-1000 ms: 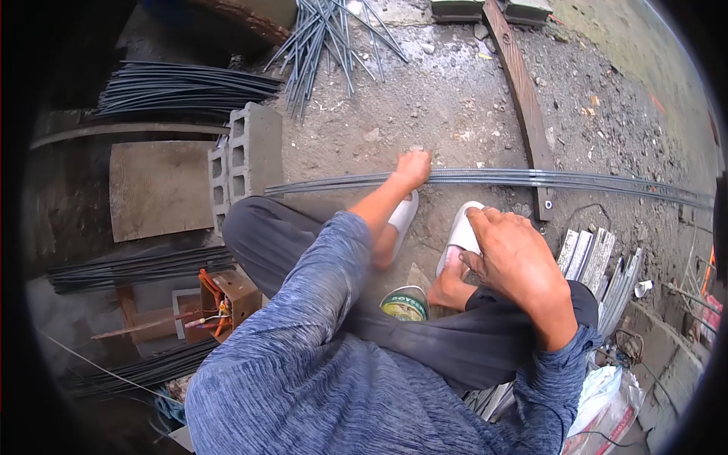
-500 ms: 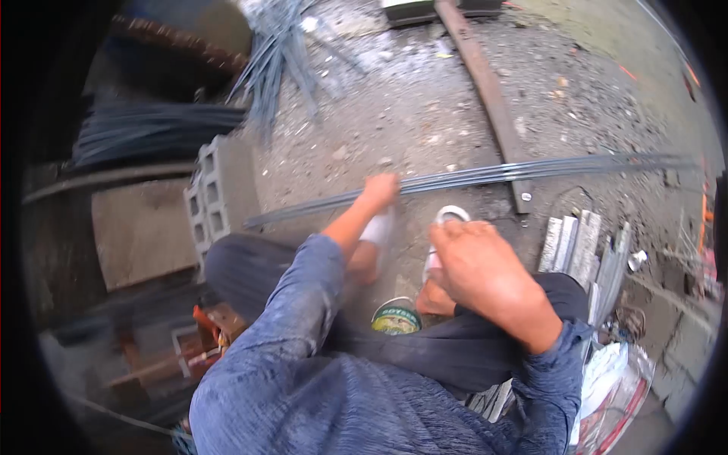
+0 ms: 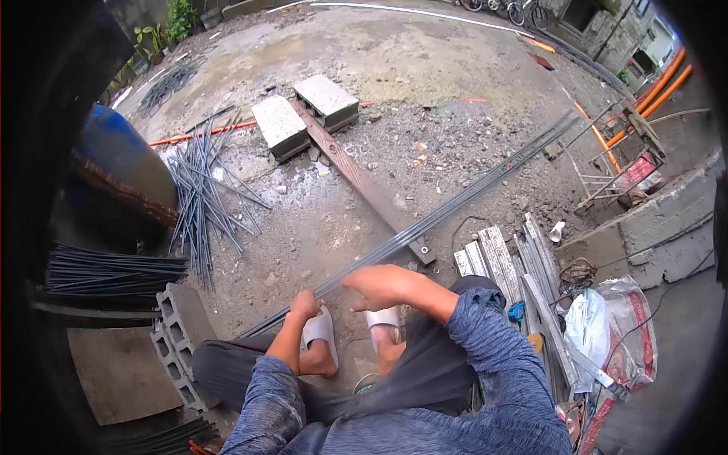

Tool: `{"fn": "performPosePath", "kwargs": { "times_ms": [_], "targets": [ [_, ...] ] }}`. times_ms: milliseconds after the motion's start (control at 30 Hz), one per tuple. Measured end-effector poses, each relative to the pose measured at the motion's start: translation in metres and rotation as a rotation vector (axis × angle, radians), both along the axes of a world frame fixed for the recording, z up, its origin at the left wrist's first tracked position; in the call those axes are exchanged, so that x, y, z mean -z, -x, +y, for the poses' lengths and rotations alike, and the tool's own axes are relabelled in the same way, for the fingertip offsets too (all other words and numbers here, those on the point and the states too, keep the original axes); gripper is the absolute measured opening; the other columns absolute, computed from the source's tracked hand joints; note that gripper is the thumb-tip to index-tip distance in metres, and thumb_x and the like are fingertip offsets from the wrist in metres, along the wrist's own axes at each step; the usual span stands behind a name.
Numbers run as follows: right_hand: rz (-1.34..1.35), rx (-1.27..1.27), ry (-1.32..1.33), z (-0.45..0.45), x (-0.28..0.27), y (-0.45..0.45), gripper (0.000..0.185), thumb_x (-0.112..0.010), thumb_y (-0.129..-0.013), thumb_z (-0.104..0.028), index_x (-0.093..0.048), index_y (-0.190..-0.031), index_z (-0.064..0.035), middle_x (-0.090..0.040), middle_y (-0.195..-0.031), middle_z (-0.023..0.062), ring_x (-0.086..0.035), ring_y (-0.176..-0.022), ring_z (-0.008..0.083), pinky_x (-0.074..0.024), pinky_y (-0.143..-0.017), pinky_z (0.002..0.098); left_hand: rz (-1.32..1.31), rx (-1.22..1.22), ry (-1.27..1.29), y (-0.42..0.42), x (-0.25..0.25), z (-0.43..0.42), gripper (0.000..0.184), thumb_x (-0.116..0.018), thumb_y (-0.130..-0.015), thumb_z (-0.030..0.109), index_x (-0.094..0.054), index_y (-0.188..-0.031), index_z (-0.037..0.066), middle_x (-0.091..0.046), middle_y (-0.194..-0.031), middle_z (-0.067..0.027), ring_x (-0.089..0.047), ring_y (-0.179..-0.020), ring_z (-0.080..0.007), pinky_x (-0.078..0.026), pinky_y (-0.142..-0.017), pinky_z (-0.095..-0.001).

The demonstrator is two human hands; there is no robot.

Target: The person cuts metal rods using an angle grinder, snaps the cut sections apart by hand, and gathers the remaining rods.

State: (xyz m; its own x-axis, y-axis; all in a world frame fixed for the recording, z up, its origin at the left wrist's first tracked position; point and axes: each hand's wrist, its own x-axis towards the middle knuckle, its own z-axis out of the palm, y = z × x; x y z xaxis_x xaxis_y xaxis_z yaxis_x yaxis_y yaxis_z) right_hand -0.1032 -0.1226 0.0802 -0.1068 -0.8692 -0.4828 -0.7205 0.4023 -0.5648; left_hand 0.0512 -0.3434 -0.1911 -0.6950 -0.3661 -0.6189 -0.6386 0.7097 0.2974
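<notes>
A bundle of long thin steel rods (image 3: 447, 208) runs diagonally from beside my feet to the upper right, crossing over a wooden plank (image 3: 356, 176). My left hand (image 3: 306, 305) is closed round the rods near their lower left part, above one slipper (image 3: 319, 327). Beside the bundle, over the other slipper (image 3: 381, 318), is my right hand (image 3: 373, 287). Its fingers are bent and partly hidden behind the back of the hand, so whether they touch the rods cannot be made out.
Two concrete blocks (image 3: 280, 125) flank the plank's far end. Loose cut rods (image 3: 201, 197) lie at left, near a blue drum (image 3: 125, 159). Hollow blocks (image 3: 182, 334) stand by my left knee. Metal strips (image 3: 497, 258) and a white plastic bag (image 3: 588, 330) lie at right.
The view has swung up and right. The rods now slant up more steeply to the right, with my left hand still on them. My right hand has moved left, near the rods.
</notes>
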Motion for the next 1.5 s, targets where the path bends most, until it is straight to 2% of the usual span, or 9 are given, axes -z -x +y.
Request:
{"fn": "performPosePath", "kwargs": {
  "times_ms": [133,267,300,367,433,733,1100,1367,1500],
  "targets": [
    [-0.053,0.171,0.414,0.045,-0.021,-0.045,0.053,-0.072,-0.094,-0.036,-0.060,-0.133,-0.0015,-0.069,-0.123,0.0219,-0.067,-0.113,0.0390,-0.0534,-0.096,0.0449,0.127,0.076,-0.019,-0.009,-0.013,-0.013,0.051,-0.075,-0.088,0.040,-0.072,-0.118,-0.001,-0.070,-0.120,-0.0285,-0.066,-0.118,-0.0422,-0.051,-0.102,-0.0511],
    [-0.455,0.260,0.324,0.129,-0.044,-0.123,0.037,-0.069,-0.100,-0.031,-0.065,-0.125,-0.0036,-0.075,-0.105,0.0109,-0.073,-0.097,0.0221,-0.0559,-0.086,0.0351,0.302,0.092,-0.061,-0.022,-0.030,-0.013,0.050,-0.073,-0.089,0.041,-0.074,-0.114,-0.002,-0.069,-0.119,-0.0307,-0.065,-0.116,-0.0444,-0.051,-0.102,-0.0495],
    [-0.541,0.294,0.343,0.152,-0.041,-0.148,0.039,-0.066,-0.102,-0.040,-0.067,-0.121,-0.0056,-0.072,-0.099,0.0124,-0.069,-0.089,0.0199,-0.0540,-0.084,0.0337,0.279,0.112,-0.051,-0.022,-0.032,-0.012,0.050,-0.072,-0.090,0.042,-0.074,-0.113,-0.002,-0.069,-0.119,-0.0309,-0.065,-0.116,-0.0447,-0.051,-0.102,-0.0498],
    [-0.777,0.490,-0.006,0.192,-0.023,-0.194,0.042,-0.062,-0.103,-0.045,-0.069,-0.121,-0.0071,-0.073,-0.087,0.0068,-0.069,-0.078,0.0146,-0.0543,-0.078,0.0305,0.229,0.145,-0.032,-0.021,-0.027,-0.004,0.051,-0.070,-0.090,0.044,-0.075,-0.112,-0.002,-0.069,-0.117,-0.0313,-0.066,-0.115,-0.0451,-0.051,-0.102,-0.0503],
    [-0.484,0.456,-0.118,0.215,-0.016,-0.234,0.058,-0.058,-0.101,-0.057,-0.070,-0.125,-0.0055,-0.076,-0.100,0.0126,-0.072,-0.093,0.0236,-0.0545,-0.087,0.0345,0.272,0.208,-0.032,-0.021,-0.021,0.006,0.053,-0.068,-0.091,0.046,-0.076,-0.108,-0.004,-0.069,-0.114,-0.0321,-0.066,-0.113,-0.0460,-0.051,-0.101,-0.0511],
    [-0.573,0.549,0.013,0.215,-0.003,-0.293,0.066,-0.044,-0.108,-0.053,-0.049,-0.149,-0.0015,-0.057,-0.147,0.0205,-0.054,-0.137,0.0350,-0.0398,-0.116,0.0393,0.319,0.296,-0.147,-0.025,-0.039,0.031,0.046,-0.069,-0.090,0.042,-0.076,-0.104,-0.001,-0.070,-0.108,-0.0308,-0.068,-0.107,-0.0440,-0.052,-0.092,-0.0526],
    [-0.595,0.316,-0.274,0.178,-0.021,-0.287,0.073,-0.031,-0.110,-0.057,-0.046,-0.151,0.0021,-0.049,-0.156,0.0192,-0.043,-0.146,0.0343,-0.0306,-0.122,0.0389,0.303,0.249,-0.100,-0.030,-0.033,0.027,0.051,-0.077,-0.087,0.044,-0.076,-0.111,-0.001,-0.073,-0.113,-0.0266,-0.070,-0.109,-0.0405,-0.055,-0.095,-0.0468],
    [-0.776,0.443,-0.341,0.192,0.020,-0.252,0.071,-0.034,-0.111,-0.056,-0.056,-0.144,0.0034,-0.061,-0.145,0.0143,-0.055,-0.135,0.0281,-0.0371,-0.118,0.0376,0.281,0.170,-0.162,-0.035,-0.014,0.025,0.045,-0.076,-0.087,0.040,-0.076,-0.109,0.000,-0.073,-0.112,-0.0264,-0.070,-0.108,-0.0402,-0.055,-0.095,-0.0466],
    [-0.519,0.266,-0.288,0.179,0.003,-0.254,0.058,-0.039,-0.111,-0.048,-0.059,-0.141,-0.0016,-0.064,-0.138,0.0195,-0.057,-0.133,0.0323,-0.0403,-0.114,0.0376,0.304,0.111,-0.178,-0.040,-0.013,0.023,0.044,-0.076,-0.087,0.039,-0.076,-0.106,0.000,-0.073,-0.111,-0.0268,-0.070,-0.107,-0.0410,-0.055,-0.095,-0.0471]
  ]
}}
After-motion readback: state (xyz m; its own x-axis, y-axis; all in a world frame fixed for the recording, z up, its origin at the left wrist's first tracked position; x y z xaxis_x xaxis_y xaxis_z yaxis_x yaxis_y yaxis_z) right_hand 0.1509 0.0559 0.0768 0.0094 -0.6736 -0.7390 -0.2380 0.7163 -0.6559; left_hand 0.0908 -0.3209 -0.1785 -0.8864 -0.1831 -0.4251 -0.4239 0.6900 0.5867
